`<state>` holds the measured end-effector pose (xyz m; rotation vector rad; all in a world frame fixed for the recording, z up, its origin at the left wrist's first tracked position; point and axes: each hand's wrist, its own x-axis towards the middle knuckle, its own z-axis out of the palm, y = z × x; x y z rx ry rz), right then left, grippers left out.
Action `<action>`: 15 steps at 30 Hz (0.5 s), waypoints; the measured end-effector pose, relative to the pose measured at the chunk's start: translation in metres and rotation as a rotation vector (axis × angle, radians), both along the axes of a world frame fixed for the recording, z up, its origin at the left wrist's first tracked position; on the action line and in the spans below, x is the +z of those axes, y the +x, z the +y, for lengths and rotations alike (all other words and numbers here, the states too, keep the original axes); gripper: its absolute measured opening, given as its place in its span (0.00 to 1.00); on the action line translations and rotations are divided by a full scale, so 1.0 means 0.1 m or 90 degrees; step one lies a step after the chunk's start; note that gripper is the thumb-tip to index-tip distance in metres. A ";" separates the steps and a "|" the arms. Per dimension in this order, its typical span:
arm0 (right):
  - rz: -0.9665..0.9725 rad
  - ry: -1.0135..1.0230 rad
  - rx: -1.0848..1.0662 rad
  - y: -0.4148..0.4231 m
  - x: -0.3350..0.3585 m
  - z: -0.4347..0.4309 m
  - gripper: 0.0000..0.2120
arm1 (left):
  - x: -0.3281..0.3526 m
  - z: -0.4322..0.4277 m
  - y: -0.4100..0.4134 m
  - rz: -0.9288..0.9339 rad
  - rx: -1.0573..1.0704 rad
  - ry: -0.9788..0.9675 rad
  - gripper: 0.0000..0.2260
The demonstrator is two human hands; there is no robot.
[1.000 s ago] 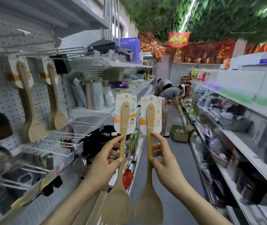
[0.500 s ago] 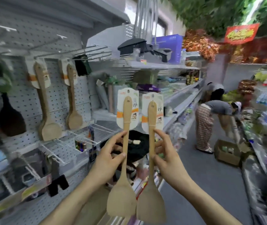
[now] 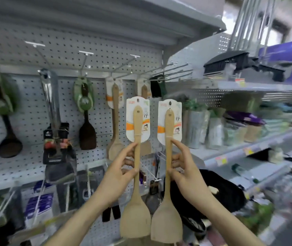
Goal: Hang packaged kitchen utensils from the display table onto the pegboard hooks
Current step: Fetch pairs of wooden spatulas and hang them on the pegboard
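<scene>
**Holding two carded spatulas up before the pegboard**

Left fingers (image 3: pixel 128 150) and thumb pinch the handle of the left spatula (image 3: pixel 135 219) about midway along it, with the forefinger stretched up the shaft and the rest curled behind. Right fingers (image 3: pixel 179 144) pinch the right spatula (image 3: pixel 166 222) the same way, at nearly the same height. Both the left hand (image 3: pixel 118 172) and the right hand (image 3: pixel 186 167) are raised in front of the pegboard (image 3: pixel 88 55), well clear of its face.

Both spatulas are wooden and stand upright, blades down and almost touching at the bottom edge. Each handle top is fixed to a white card (image 3: pixel 130 119) with an orange band and a hanging hole at the top. The cards sit side by side, apart, just below the pegboard's long wire hooks (image 3: pixel 123 68).

On the pegboard behind the left card hangs a matching hung spatula (image 3: pixel 115 121), with another partly hidden beside it. Farther left on the pegboard hang a dark turner (image 3: pixel 87 134), a steel tool (image 3: pixel 52 103) and a dark ladle (image 3: pixel 9 144). Right of the pegboard run shelves (image 3: pixel 248 139) with blurred goods.
</scene>
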<state>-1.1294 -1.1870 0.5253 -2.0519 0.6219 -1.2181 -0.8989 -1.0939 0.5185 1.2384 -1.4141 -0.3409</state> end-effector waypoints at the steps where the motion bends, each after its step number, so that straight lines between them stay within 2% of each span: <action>1: 0.000 -0.006 0.019 0.05 0.02 -0.08 0.40 | 0.00 -0.06 0.04 0.008 0.003 -0.004 0.34; 6: -0.029 -0.008 0.064 0.24 0.12 -0.48 0.44 | 0.01 -0.27 0.19 -0.005 0.066 -0.015 0.40; 15: -0.048 -0.041 0.154 0.37 0.30 -1.03 0.44 | 0.32 -0.25 0.02 -0.044 0.140 -0.064 0.38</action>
